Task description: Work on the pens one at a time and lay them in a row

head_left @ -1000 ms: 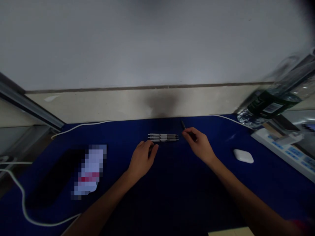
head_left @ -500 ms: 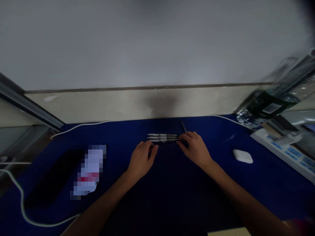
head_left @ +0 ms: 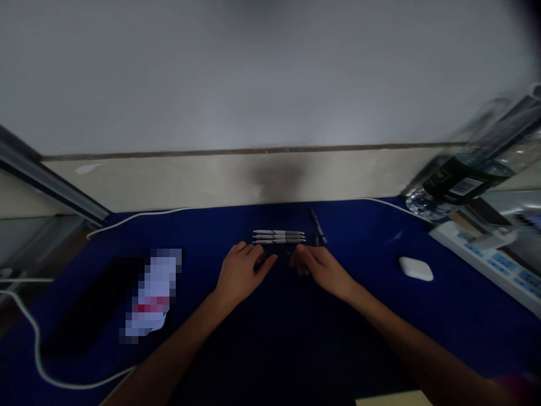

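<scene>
Three white-and-grey pens (head_left: 279,237) lie side by side on the blue tabletop, just beyond my hands. My left hand (head_left: 240,269) is by their left end, fingers bent and thumb apart. My right hand (head_left: 323,269) is near their right end, its fingers curled inward; whatever they may hold is hidden. A faint dark, slim shape (head_left: 289,255) shows between the hands, too dim to identify. Another pen (head_left: 318,226) lies slanted behind my right hand, with a short dark piece (head_left: 315,241) beside it.
At left, a dark flat shape (head_left: 93,304) lies beside a blurred-out item (head_left: 154,290) and a white cable (head_left: 38,332). On the right are a white case (head_left: 416,269), a power strip (head_left: 486,256) and a plastic bottle (head_left: 459,180). A wall (head_left: 190,183) stands behind the table.
My right hand has drawn back toward me and slightly left, away from the pens' tips, its fingers curling. More of the slanted pen shows. My left hand has shifted slightly nearer to me.
</scene>
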`<act>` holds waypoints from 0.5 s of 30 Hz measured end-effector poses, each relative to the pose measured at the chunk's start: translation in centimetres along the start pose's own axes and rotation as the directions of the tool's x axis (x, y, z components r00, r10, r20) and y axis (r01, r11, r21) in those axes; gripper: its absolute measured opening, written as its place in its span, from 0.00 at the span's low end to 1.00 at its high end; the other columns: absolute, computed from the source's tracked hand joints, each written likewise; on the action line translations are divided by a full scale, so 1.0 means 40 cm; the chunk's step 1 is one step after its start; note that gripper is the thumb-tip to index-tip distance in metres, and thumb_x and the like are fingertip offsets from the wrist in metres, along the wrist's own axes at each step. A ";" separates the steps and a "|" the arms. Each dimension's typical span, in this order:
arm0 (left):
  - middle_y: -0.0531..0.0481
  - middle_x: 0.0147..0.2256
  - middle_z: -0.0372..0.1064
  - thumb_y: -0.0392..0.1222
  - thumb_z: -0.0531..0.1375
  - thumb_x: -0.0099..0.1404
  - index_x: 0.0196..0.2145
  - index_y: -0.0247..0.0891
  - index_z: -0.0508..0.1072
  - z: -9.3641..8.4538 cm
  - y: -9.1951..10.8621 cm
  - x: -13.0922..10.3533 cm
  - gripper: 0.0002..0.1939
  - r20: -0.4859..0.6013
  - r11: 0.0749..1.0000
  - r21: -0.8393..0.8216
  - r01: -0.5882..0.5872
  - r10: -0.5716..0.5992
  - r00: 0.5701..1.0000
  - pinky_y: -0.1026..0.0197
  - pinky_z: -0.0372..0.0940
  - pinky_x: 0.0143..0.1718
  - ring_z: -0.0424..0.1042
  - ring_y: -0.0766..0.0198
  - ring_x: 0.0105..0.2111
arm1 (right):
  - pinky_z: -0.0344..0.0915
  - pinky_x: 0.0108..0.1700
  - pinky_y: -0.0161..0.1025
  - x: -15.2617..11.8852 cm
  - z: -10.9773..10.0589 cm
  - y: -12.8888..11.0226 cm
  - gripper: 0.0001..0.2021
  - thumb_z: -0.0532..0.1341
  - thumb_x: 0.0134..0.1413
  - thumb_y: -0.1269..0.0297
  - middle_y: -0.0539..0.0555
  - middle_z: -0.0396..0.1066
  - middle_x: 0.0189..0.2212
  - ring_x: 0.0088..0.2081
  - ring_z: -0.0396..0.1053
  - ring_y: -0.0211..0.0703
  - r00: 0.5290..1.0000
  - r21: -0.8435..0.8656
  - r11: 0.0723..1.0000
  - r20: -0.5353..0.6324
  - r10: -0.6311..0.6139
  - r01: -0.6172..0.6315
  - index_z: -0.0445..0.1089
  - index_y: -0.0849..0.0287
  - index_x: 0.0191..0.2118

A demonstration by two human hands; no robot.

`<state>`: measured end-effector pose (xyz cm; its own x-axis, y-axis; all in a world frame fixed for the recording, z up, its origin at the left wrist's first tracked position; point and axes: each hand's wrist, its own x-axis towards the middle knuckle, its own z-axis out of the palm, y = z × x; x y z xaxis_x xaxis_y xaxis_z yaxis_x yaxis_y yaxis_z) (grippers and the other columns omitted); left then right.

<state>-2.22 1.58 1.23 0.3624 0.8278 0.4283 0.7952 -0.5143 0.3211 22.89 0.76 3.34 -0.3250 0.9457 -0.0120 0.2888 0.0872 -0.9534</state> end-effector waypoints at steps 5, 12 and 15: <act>0.52 0.25 0.71 0.59 0.60 0.82 0.28 0.43 0.70 -0.005 -0.009 0.000 0.26 -0.020 0.994 0.075 -0.085 0.087 0.996 0.53 0.63 0.37 0.71 0.57 0.31 | 0.60 0.30 0.42 -0.004 0.021 -0.002 0.30 0.57 0.75 0.34 0.50 0.70 0.22 0.25 0.65 0.43 1.000 -0.014 1.000 0.013 0.028 -0.028 0.73 0.53 0.28; 0.51 0.30 0.78 0.56 0.61 0.83 0.34 0.42 0.76 -0.003 -0.022 0.000 0.21 -0.057 0.988 0.078 -0.130 0.134 0.989 0.54 0.65 0.40 0.73 0.56 0.34 | 0.66 0.36 0.44 0.003 0.002 -0.007 0.16 0.64 0.72 0.50 0.52 0.79 0.31 0.32 0.73 0.47 0.998 -0.053 0.998 -0.042 -0.040 0.038 0.79 0.52 0.35; 0.50 0.32 0.79 0.53 0.60 0.84 0.37 0.41 0.79 -0.004 -0.028 0.002 0.19 -0.056 0.985 0.084 -0.153 0.158 0.986 0.53 0.65 0.41 0.74 0.56 0.35 | 0.68 0.39 0.45 0.006 -0.004 -0.002 0.12 0.66 0.69 0.52 0.53 0.82 0.35 0.35 0.76 0.49 0.996 -0.046 0.998 -0.078 -0.050 0.047 0.81 0.52 0.39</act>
<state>-3.16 2.16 1.05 0.4558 0.7223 0.5201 0.7684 -0.6142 0.1796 22.92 1.05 3.45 -0.2683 0.9615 0.0593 0.3145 0.1456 -0.9380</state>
